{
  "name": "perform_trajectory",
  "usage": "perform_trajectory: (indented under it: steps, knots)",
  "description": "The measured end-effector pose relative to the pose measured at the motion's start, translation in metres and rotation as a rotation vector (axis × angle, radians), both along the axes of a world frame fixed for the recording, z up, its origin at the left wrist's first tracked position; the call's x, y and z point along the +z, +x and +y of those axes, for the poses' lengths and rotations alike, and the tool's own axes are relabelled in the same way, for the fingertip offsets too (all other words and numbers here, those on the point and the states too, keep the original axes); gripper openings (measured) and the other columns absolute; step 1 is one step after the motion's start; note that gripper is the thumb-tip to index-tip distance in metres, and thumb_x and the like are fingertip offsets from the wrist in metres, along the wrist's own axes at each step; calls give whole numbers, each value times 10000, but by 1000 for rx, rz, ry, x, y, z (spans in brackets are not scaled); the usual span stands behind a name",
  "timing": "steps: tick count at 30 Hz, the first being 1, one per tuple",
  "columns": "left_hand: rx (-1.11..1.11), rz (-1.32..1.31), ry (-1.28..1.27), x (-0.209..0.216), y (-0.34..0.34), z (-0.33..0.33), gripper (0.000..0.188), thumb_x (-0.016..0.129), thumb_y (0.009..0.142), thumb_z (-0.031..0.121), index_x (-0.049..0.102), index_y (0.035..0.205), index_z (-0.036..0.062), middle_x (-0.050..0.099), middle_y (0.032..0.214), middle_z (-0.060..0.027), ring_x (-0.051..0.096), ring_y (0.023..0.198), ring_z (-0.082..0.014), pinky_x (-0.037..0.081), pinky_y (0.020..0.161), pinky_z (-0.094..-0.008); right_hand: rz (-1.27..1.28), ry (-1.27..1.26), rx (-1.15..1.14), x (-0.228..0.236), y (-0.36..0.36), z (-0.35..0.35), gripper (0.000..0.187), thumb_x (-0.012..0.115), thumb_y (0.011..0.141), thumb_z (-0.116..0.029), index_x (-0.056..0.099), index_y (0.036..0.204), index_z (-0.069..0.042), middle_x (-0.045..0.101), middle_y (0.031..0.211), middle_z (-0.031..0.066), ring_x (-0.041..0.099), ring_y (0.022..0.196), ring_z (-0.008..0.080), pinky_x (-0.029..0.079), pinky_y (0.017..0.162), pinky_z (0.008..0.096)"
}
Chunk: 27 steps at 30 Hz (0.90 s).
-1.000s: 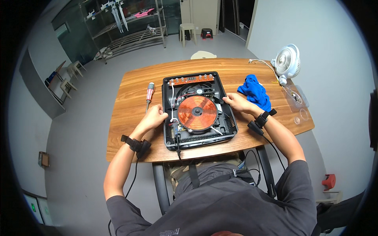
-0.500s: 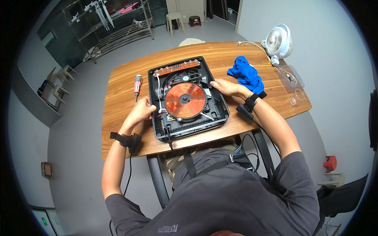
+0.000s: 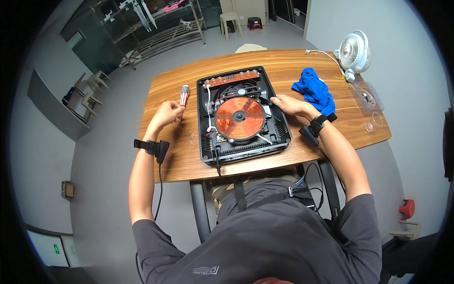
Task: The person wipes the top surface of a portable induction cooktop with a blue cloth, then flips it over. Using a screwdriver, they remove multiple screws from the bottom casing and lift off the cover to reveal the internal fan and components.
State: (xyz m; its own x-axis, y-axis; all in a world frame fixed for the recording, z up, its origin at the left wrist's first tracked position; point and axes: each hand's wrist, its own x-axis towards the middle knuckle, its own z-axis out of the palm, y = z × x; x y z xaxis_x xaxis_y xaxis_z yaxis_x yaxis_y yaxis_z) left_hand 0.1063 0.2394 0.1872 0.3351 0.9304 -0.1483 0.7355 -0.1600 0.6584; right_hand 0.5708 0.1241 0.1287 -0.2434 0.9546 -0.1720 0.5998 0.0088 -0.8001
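An opened induction cooker [image 3: 206, 150] lies on the wooden table, its black shell holding a round copper coil [image 3: 240, 118] and an orange button board [image 3: 231, 78] along the far edge. My right hand [image 3: 294, 106] grips the right rim of the shell, thumb on top and the other fingers mostly hidden. Left of the cooker lies a red-and-white screwdriver [image 3: 184, 96], handle pointing away from me. The closed fingers of my left hand [image 3: 168, 114] pinch it near the lower end of the handle. Several small screws [image 3: 191, 137] lie between that hand and the shell.
Beyond my right hand sits a crumpled blue cloth [image 3: 316, 92]. A white fan [image 3: 353, 53] stands at the far right corner, with a clear plastic tray [image 3: 366, 99] of small parts nearer. A black power cord [image 3: 218, 168] leaves the cooker's near edge.
My left hand has moved away from the cooker's left side to the screwdriver, uncovering the small screws on the table. My right hand stays on the right rim. The whole view has shifted slightly.
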Motion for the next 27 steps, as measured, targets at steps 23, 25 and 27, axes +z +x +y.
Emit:
perform_trajectory:
  steps: [23,25,27]
  knots:
    - [46,159,202,-52,7,62,274,791,908,216,696,859,-36,706,659,-108,714,539,-182,565,512,-332,-36,17,10,4,-6,2,529,359,1127,-358,607,1274,85,701,1235,233,649,1154,314,472,1034,439]
    - [58,17,232,-29,16,46,261,778,920,206,682,916,-37,691,655,-82,706,529,-162,559,498,-312,-46,28,5,0,0,4,534,368,1123,-365,607,1273,88,702,1231,218,648,1134,291,477,1024,426]
    - [82,-76,267,-3,37,27,216,737,956,165,645,943,-30,636,656,-22,647,494,-110,528,467,-259,-76,40,-9,-10,5,8,550,372,1133,-386,614,1260,91,718,1197,182,652,1086,241,495,996,398]
